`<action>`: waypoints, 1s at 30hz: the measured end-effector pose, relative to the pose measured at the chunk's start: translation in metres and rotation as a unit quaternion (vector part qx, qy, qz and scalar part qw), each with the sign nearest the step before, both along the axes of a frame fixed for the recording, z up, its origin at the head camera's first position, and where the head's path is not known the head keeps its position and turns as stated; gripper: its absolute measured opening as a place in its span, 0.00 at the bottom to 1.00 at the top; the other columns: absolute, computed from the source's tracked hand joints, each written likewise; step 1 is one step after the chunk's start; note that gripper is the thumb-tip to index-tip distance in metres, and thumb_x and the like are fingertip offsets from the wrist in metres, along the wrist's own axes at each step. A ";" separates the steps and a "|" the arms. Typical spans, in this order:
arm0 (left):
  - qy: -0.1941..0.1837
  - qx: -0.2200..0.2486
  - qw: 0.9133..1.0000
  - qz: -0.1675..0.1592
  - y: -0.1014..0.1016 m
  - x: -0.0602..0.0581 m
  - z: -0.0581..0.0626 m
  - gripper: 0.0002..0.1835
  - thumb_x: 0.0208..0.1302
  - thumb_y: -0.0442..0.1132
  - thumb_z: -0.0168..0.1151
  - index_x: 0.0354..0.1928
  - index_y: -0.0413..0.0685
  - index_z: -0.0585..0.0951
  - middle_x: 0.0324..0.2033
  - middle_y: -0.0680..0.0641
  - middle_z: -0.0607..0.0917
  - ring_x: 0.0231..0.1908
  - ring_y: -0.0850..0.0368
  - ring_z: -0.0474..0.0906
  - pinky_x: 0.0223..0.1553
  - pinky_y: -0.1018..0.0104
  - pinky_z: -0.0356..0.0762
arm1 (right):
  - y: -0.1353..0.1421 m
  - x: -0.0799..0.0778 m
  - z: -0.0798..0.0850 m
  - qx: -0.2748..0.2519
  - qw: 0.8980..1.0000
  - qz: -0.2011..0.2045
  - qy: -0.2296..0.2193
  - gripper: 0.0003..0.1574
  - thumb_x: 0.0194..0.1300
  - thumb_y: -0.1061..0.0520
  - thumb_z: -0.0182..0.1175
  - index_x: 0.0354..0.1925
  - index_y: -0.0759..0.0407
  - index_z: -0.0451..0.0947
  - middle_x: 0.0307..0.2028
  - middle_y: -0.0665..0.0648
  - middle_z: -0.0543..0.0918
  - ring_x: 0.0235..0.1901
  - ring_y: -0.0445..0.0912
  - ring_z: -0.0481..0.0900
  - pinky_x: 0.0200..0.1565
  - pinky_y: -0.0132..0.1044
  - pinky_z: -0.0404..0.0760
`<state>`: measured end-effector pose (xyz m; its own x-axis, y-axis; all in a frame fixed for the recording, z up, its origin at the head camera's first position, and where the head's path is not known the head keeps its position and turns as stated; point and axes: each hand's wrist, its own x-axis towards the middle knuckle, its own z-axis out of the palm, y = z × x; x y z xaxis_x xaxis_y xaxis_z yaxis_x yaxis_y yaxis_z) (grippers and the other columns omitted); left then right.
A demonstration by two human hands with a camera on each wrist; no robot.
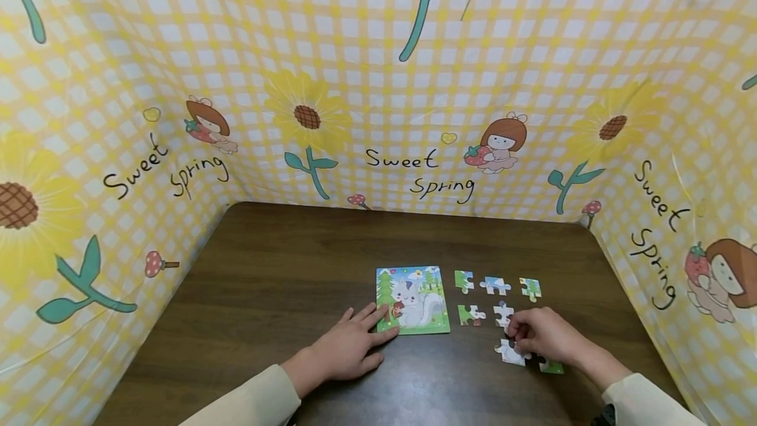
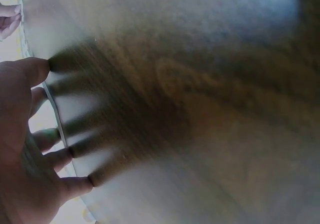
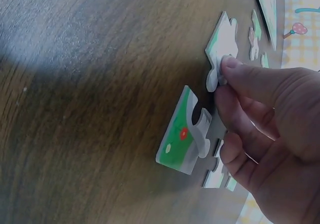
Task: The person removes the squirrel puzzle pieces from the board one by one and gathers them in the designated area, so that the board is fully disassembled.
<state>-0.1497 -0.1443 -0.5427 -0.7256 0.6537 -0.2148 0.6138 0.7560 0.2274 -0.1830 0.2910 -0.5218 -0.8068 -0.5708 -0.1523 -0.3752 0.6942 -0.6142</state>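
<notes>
My left hand (image 1: 351,347) lies with spread fingers, its fingertips on the left edge of a square puzzle board (image 1: 414,329) printed with a white squirrel. In the right wrist view, the thumb and index finger of my right hand (image 3: 280,119) pinch the knob of a white puzzle piece (image 3: 222,41) with a green edge. Just beside it on the table lies a green corner piece (image 3: 175,144) with a red flower. Beyond the right hand's fingertips, a white and blue piece (image 1: 503,313) is partly covered by them.
Loose pieces sit right of the board: a green one (image 1: 464,281), a blue one (image 1: 493,285), another corner piece (image 1: 530,288) and a green-and-white one (image 1: 470,315). Yellow checked cloth (image 1: 331,31) walls in the brown table (image 1: 266,268) at the back and sides.
</notes>
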 end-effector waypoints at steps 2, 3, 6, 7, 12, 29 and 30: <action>0.001 0.001 1.000 0.000 0.000 0.000 0.000 0.29 0.79 0.60 0.48 0.78 0.77 0.61 0.82 0.49 0.52 0.80 0.43 0.51 0.69 0.31 0.60 | 0.000 0.000 0.000 0.000 1.000 -0.001 0.001 0.11 0.57 0.65 0.73 0.36 0.51 0.83 0.28 0.43 0.85 0.28 0.31 0.79 0.30 0.31 0.78; 0.001 0.001 1.000 0.000 -0.001 0.000 0.000 0.29 0.79 0.60 0.48 0.78 0.77 0.61 0.82 0.49 0.52 0.80 0.43 0.51 0.69 0.31 0.60 | 0.000 0.000 0.000 -0.001 1.000 -0.001 0.001 0.11 0.58 0.65 0.73 0.36 0.51 0.84 0.29 0.44 0.85 0.28 0.31 0.79 0.30 0.31 0.78; 0.003 0.003 1.000 -0.001 -0.001 0.000 0.001 0.29 0.79 0.60 0.49 0.78 0.77 0.61 0.82 0.49 0.52 0.80 0.43 0.51 0.69 0.31 0.60 | 0.000 0.000 0.001 -0.005 1.000 0.001 0.001 0.11 0.59 0.65 0.72 0.37 0.52 0.84 0.30 0.46 0.86 0.29 0.31 0.79 0.31 0.31 0.79; 0.002 0.003 1.000 -0.001 -0.001 0.000 0.001 0.29 0.79 0.60 0.49 0.78 0.77 0.60 0.82 0.49 0.52 0.80 0.43 0.51 0.69 0.31 0.60 | 0.000 0.000 0.001 -0.006 1.000 0.002 0.001 0.11 0.59 0.66 0.72 0.37 0.53 0.84 0.30 0.46 0.86 0.30 0.31 0.79 0.31 0.31 0.79; -0.005 0.008 1.000 0.001 -0.001 0.000 0.002 0.29 0.79 0.60 0.49 0.78 0.76 0.61 0.82 0.49 0.52 0.80 0.44 0.51 0.70 0.31 0.60 | 0.000 -0.001 0.002 -0.011 1.000 0.010 -0.002 0.10 0.60 0.65 0.72 0.38 0.54 0.84 0.31 0.46 0.85 0.31 0.31 0.79 0.32 0.32 0.80; 0.011 -0.025 0.999 -0.040 -0.002 -0.008 0.010 0.33 0.77 0.63 0.51 0.80 0.73 0.59 0.82 0.47 0.50 0.78 0.42 0.55 0.71 0.34 0.59 | -0.051 -0.020 0.024 -0.011 0.997 0.058 0.045 0.03 0.68 0.58 0.69 0.40 0.50 0.86 0.34 0.40 0.85 0.33 0.33 0.80 0.35 0.33 0.81; 0.010 -0.021 0.999 -0.040 -0.003 -0.009 0.012 0.33 0.76 0.63 0.51 0.80 0.73 0.60 0.82 0.46 0.50 0.78 0.41 0.55 0.71 0.34 0.58 | -0.058 -0.022 0.024 -0.013 0.997 0.061 0.050 0.03 0.67 0.58 0.69 0.40 0.50 0.86 0.34 0.40 0.85 0.33 0.33 0.80 0.36 0.33 0.81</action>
